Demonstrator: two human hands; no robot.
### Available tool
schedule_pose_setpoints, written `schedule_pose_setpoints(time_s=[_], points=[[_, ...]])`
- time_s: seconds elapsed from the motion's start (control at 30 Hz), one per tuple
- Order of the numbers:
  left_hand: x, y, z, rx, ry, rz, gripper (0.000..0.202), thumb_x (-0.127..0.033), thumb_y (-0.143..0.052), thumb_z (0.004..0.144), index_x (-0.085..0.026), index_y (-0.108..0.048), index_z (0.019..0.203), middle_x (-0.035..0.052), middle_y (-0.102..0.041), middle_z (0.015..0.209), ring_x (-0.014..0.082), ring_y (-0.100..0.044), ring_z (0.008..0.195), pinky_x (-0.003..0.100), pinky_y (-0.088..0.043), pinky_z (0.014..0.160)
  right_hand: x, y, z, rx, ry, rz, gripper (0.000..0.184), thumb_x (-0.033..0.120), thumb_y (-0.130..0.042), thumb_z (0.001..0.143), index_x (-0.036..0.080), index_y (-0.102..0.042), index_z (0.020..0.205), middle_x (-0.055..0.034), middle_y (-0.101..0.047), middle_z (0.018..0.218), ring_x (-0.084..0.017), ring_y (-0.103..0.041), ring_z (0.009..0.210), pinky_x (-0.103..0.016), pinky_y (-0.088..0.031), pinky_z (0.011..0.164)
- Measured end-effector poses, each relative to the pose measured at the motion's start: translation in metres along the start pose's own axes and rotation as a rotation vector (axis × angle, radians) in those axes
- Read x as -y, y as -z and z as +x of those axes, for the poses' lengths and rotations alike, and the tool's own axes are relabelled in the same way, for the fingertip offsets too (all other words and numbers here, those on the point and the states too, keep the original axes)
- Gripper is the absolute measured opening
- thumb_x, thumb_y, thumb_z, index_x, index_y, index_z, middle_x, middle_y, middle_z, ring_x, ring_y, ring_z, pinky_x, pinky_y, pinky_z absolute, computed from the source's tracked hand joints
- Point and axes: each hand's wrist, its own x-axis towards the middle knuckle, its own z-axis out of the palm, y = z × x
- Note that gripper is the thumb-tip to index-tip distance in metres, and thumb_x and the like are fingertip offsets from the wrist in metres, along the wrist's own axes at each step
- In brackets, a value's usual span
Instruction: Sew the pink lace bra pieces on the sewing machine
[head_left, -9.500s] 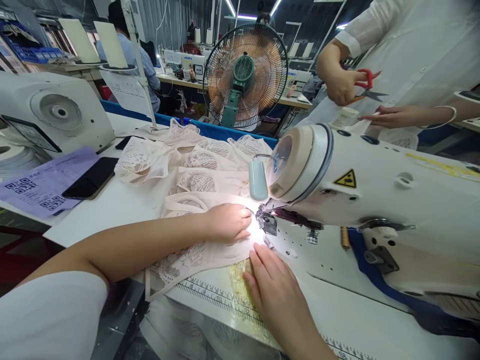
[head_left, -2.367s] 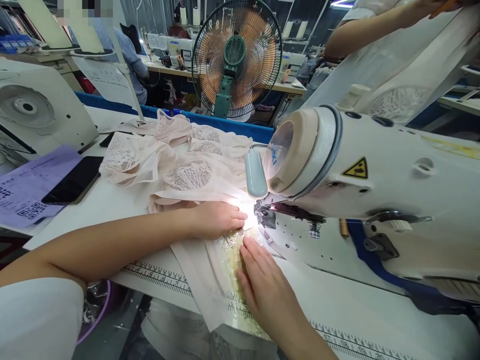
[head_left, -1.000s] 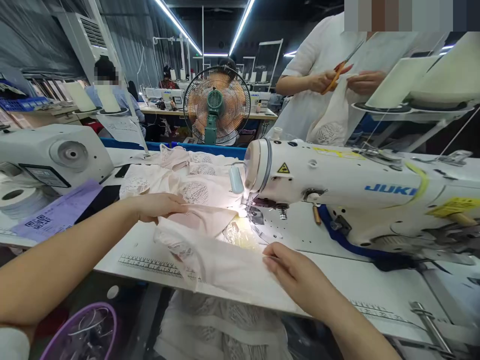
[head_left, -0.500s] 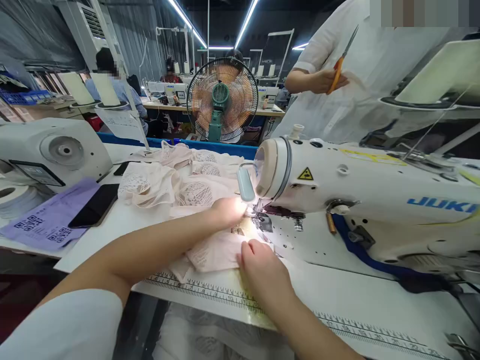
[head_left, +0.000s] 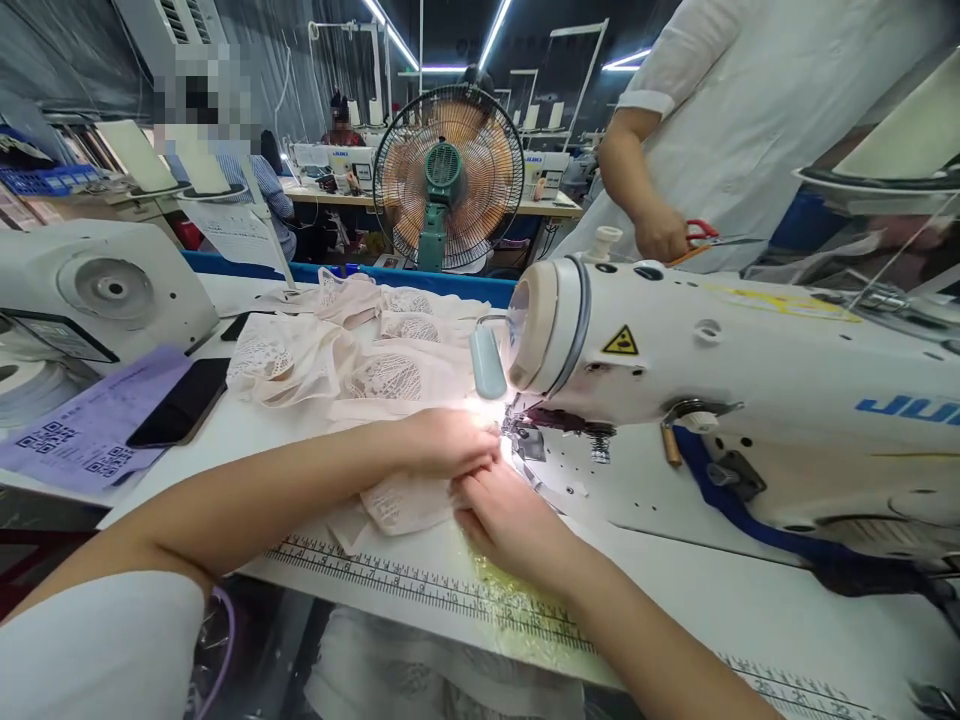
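My left hand (head_left: 454, 440) is closed at the lit needle area of a white sewing machine (head_left: 750, 360), its fingers pinching pale pink lace fabric (head_left: 397, 505). Right beside it, my right hand (head_left: 502, 510) grips the edge of the same fabric, and the fingertips of both hands meet. The presser foot (head_left: 517, 428) stands just beyond the fingers. Part of the fabric lies on the table under my left wrist; the edge between my fingers is hidden.
More pale lace pieces (head_left: 390, 375) lie behind my left arm. A black phone (head_left: 180, 400) rests on purple paper (head_left: 90, 430) at left. A printed ruler (head_left: 420, 592) runs along the table's front. Beyond the machine, a person's hand (head_left: 660, 232) holds scissors (head_left: 701, 240). A fan (head_left: 442, 175) stands behind.
My right hand has moved up and slightly left to meet my left hand, drawing the fabric edge together. The other person's scissors have come down behind the machine. My view has shifted slightly.
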Motion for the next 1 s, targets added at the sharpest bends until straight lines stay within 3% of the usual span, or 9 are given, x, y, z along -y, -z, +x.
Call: schedule_pose_setpoints(time_s=[0.07,0.13,0.3,0.47,0.77,1.0], points=[[-0.002,-0.013,-0.012,-0.021,-0.129,0.042,0.022,-0.027,-0.047,0.092,-0.016,-0.065,0.097,0.0093,-0.065,0.114,0.0205,-0.059,0.103,0.030,-0.046,0.087,0.003,-0.002,-0.009,-0.001,-0.001,0.047,0.023,0.014,-0.050,0.081,0.016,-0.059,0.102,-0.0084,-0.063,0.104,-0.023,-0.055,0.103,-0.042,-0.048,0.092],[-0.002,-0.023,-0.019,-0.068,-0.135,0.096,0.026,-0.032,-0.046,0.093,-0.014,-0.065,0.099,0.0114,-0.063,0.119,0.0216,-0.058,0.105,0.031,-0.045,0.091,0.007,-0.005,-0.021,0.004,0.016,0.075,0.029,0.016,-0.050,0.082,0.015,-0.057,0.110,-0.0096,-0.064,0.109,-0.025,-0.056,0.107,-0.047,-0.046,0.097],[-0.005,-0.025,-0.017,-0.057,-0.145,0.184,0.029,-0.037,-0.048,0.091,-0.014,-0.063,0.098,0.0098,-0.064,0.116,0.0224,-0.058,0.093,0.034,-0.046,0.080,0.012,-0.012,-0.046,-0.012,0.076,-0.050,0.045,0.020,-0.049,0.087,0.004,-0.048,0.129,-0.0186,-0.054,0.133,-0.030,-0.049,0.124,-0.052,-0.045,0.101],[-0.004,-0.019,-0.012,-0.026,-0.162,0.201,0.024,-0.037,-0.048,0.089,-0.019,-0.064,0.093,0.0044,-0.066,0.104,0.0198,-0.055,0.080,0.033,-0.042,0.068,0.011,-0.010,-0.053,0.011,0.134,-0.120,0.045,0.023,-0.049,0.088,0.003,-0.050,0.128,-0.0188,-0.054,0.133,-0.031,-0.051,0.123,-0.050,-0.050,0.098],[-0.001,-0.027,-0.001,-0.051,-0.039,0.206,0.032,-0.043,-0.047,0.091,-0.017,-0.064,0.100,0.0074,-0.062,0.117,0.0230,-0.055,0.095,0.033,-0.039,0.068,-0.005,-0.014,-0.046,-0.069,0.065,-0.121,0.047,0.023,-0.048,0.086,0.002,-0.049,0.127,-0.0201,-0.057,0.129,-0.033,-0.054,0.120,-0.050,-0.052,0.094],[-0.008,-0.019,0.001,-0.018,0.011,0.204,0.029,-0.042,-0.049,0.090,-0.017,-0.063,0.093,0.0058,-0.065,0.102,0.0219,-0.055,0.091,0.033,-0.037,0.066,-0.004,-0.013,-0.047,-0.100,0.045,-0.099,0.046,0.023,-0.047,0.087,0.004,-0.049,0.128,-0.0187,-0.058,0.128,-0.033,-0.054,0.119,-0.051,-0.051,0.094]])
